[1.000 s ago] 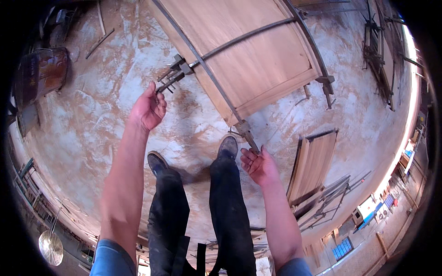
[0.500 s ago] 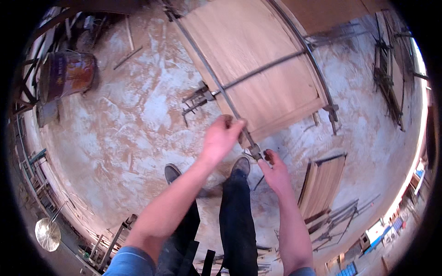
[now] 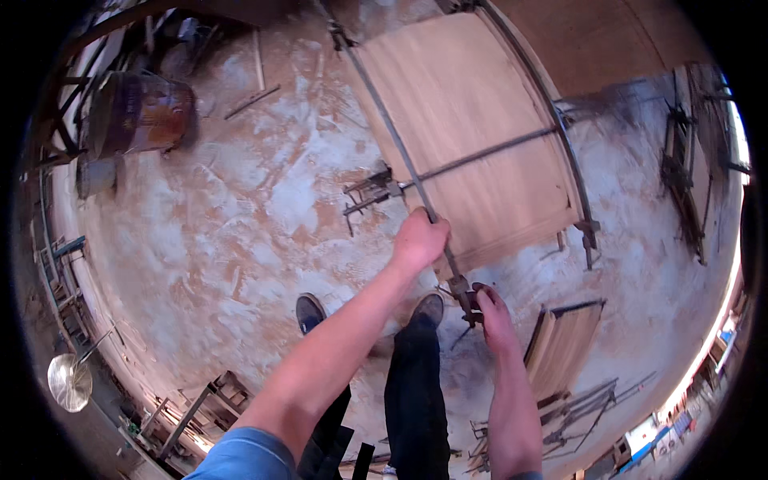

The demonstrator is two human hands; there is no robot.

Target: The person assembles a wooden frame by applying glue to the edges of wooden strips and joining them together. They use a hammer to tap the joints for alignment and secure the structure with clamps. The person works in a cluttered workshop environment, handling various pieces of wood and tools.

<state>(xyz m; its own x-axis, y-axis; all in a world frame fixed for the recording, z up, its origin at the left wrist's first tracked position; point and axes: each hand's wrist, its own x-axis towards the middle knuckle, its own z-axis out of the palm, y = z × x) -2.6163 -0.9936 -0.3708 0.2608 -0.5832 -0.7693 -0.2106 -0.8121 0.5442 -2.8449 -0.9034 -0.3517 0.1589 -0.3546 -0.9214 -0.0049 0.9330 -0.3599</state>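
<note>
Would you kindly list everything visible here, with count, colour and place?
Wooden panel: one, light brown, flat on the floor, upper centre.
Bar clamps: several, dark metal, framing the panel.
Clamp end: one, dark, at the panel's near corner.
Smaller panel: one, brown, lower right.
Drum: one, rusty, upper left.
Round metal dish: one, lower left.
Floor: dusty, pale.
Shoes: two, dark.
Left hand: gripping the long clamp bar.
Right hand: on the clamp end.

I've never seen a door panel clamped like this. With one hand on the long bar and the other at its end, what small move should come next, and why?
Probably turn the clamp end with the right hand, since the left hand grips the long bar lying along the wooden panel edge, steadying it.
</note>
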